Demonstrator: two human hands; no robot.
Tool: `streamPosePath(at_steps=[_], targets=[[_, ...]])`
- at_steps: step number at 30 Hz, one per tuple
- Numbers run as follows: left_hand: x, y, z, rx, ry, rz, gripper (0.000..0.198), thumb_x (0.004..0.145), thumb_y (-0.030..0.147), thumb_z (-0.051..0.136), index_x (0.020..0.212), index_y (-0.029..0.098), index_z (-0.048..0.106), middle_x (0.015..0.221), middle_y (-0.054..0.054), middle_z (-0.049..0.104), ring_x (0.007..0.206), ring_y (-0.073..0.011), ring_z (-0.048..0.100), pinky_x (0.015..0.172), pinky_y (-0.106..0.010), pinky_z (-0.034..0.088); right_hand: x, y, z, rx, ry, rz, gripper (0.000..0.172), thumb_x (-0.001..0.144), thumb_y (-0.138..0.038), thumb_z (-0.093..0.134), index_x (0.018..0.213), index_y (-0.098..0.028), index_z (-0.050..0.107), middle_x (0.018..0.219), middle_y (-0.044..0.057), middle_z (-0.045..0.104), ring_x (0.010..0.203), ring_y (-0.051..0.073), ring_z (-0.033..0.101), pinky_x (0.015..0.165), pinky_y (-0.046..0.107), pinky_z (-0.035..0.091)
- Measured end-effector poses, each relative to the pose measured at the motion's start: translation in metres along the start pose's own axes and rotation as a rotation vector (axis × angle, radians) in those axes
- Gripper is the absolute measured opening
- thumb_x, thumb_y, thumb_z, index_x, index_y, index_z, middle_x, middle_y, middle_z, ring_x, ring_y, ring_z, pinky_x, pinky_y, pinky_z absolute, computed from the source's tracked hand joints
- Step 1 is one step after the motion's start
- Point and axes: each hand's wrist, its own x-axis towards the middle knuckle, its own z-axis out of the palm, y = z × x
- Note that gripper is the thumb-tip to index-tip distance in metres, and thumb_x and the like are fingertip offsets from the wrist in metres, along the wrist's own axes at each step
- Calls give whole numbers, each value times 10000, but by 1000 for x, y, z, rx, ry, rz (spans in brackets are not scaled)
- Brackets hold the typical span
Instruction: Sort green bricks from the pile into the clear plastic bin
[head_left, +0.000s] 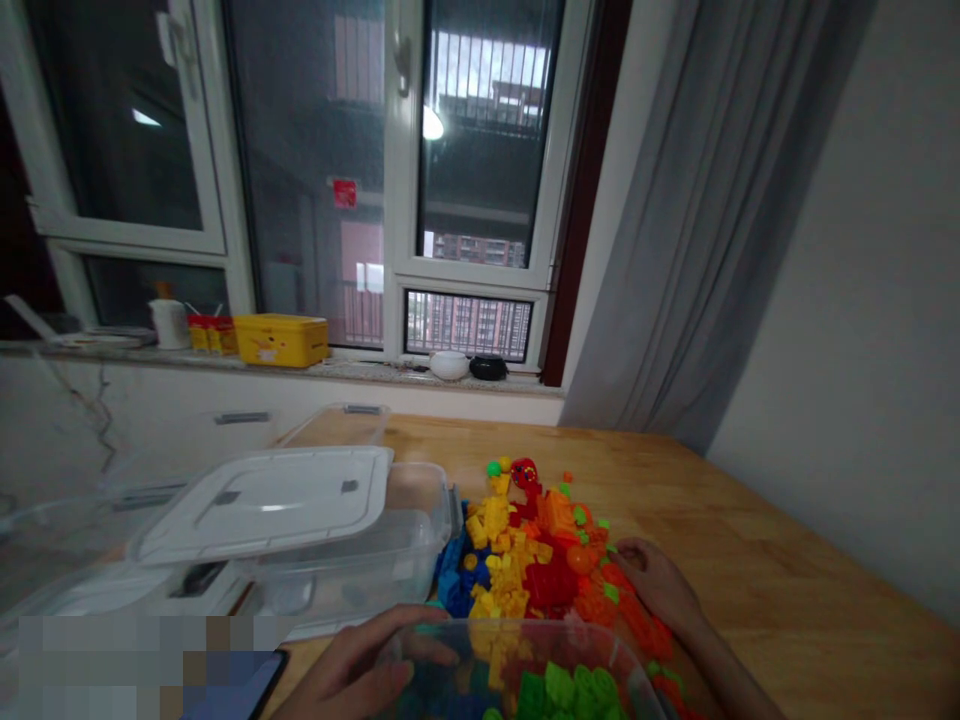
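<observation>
A clear plastic bin [555, 632] stands at the near edge of the view, with green toy blocks [570, 692] inside. My left hand [367, 655] grips its left rim, fingers curled over the edge. Beyond the bin lies a heap of toy blocks grouped roughly by colour: blue [452, 575], yellow [491, 520], red [551, 585] and orange [559, 512]. Small green pieces are scattered among the orange ones. My right hand [656, 583] is at the right side of the heap, its fingertips pinched beside the orange pieces; what they hold is too small to make out.
Left of the heap, a larger clear storage box [345, 590] has a white lid [300, 505] resting tilted across it. A phone [240, 685] lies near the front left. The wooden table [757, 540] extends right. A yellow box [281, 340] sits on the windowsill.
</observation>
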Motion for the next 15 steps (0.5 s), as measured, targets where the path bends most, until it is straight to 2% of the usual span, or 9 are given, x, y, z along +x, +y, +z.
streamPosePath(at_steps=[6,15], targets=[[0,-3,-4,147,39,12,420,853,522,612,1215,316,668,1113,-63,783,1088,-341,675,963,-452,477,-2,-5,-1,54,8,9,375,783,-542,540,860,-212,698,882,66,773,867,264,707,809,349,514],[1,0,2,25,24,31,413,824,522,655,1173,307,695,1069,-63,797,1024,-317,706,904,-401,509,-4,-10,-7,113,59,54,427,777,-578,507,842,-192,679,862,96,780,850,273,722,781,350,536]])
